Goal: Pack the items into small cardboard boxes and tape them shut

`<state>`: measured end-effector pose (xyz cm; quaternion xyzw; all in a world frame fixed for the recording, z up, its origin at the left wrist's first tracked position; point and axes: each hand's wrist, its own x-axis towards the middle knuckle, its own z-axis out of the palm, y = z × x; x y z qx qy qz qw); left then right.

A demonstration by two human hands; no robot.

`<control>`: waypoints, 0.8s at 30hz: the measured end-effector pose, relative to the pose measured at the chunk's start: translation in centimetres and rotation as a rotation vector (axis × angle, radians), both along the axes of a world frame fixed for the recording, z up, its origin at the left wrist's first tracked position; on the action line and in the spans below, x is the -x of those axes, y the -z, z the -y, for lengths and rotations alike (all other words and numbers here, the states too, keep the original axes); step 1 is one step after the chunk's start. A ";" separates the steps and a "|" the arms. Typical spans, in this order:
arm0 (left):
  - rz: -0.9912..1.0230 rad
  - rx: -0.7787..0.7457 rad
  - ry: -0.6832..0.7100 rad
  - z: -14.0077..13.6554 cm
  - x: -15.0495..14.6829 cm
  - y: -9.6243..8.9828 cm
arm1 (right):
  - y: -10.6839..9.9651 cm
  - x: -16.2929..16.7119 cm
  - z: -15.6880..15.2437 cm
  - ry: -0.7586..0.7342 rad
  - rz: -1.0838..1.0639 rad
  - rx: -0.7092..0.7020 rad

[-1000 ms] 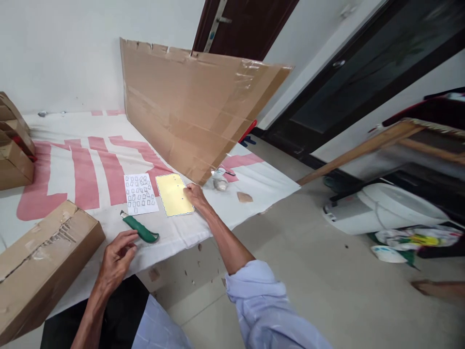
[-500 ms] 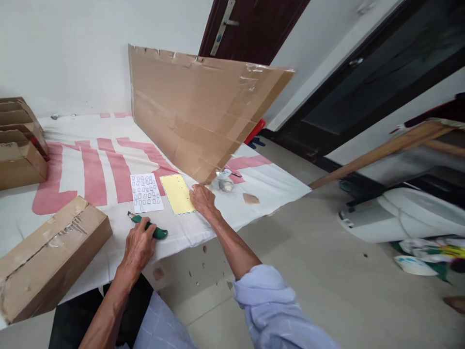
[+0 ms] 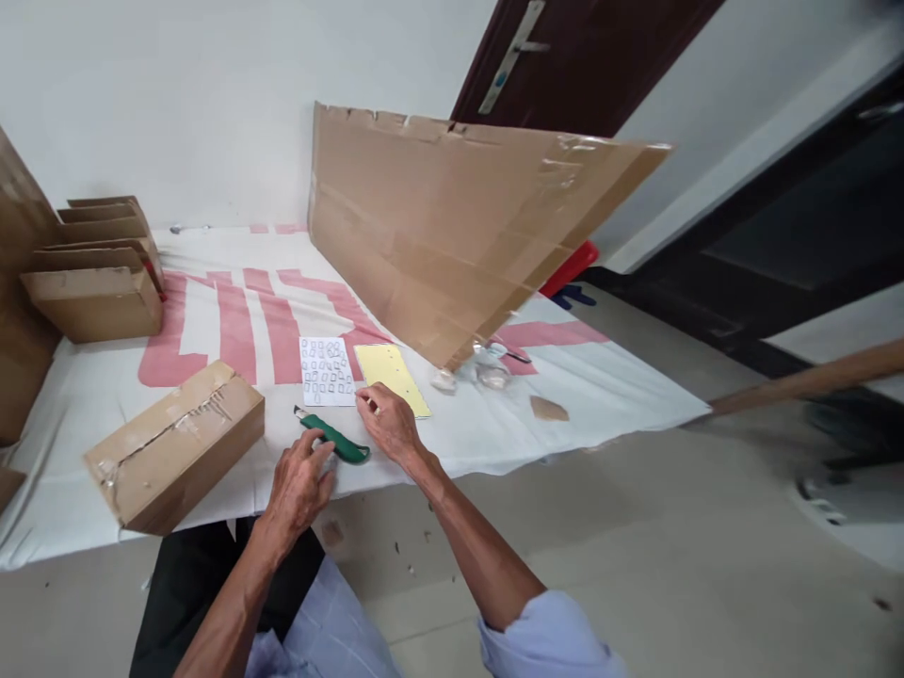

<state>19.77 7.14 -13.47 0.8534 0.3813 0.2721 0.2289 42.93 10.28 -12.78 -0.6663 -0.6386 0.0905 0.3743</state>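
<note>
A green utility knife (image 3: 337,441) lies at a slant on the cloth near the table's front edge, its blade end pointing up and left. My left hand (image 3: 300,480) rests just below it, fingers bent and apart, the fingertips at the knife's handle but not wrapped round it. My right hand (image 3: 390,422) is closed in a pinch over the lower left part of a yellow sheet (image 3: 392,372). Whatever is between its fingers is too small to make out. Left of that hand is a white sheet (image 3: 326,372) with rows of small drawn boxes.
A taped cardboard box (image 3: 180,443) sits at the front left. Several open cardboard boxes (image 3: 105,282) stand farther back. A large cardboard panel (image 3: 466,226) stands tilted behind the sheets. Clear plastic (image 3: 494,372) and a cardboard scrap (image 3: 549,408) lie on the right.
My right hand has moved from the yellow sheet's right edge to its left side, beside the white sheet. My left hand has drawn back slightly from the knife. The view has swung left.
</note>
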 end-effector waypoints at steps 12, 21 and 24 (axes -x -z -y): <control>0.287 -0.275 -0.457 7.3 9.8 -6.0 | 0.0 6.9 1.9 -0.200 0.006 -0.018; 0.427 -0.291 -0.789 6.9 19.9 -6.3 | -1.5 10.9 1.2 -0.329 -0.352 -0.003; 0.493 0.010 -0.667 5.6 22.5 -4.1 | -2.1 12.3 0.6 -0.374 -0.476 0.056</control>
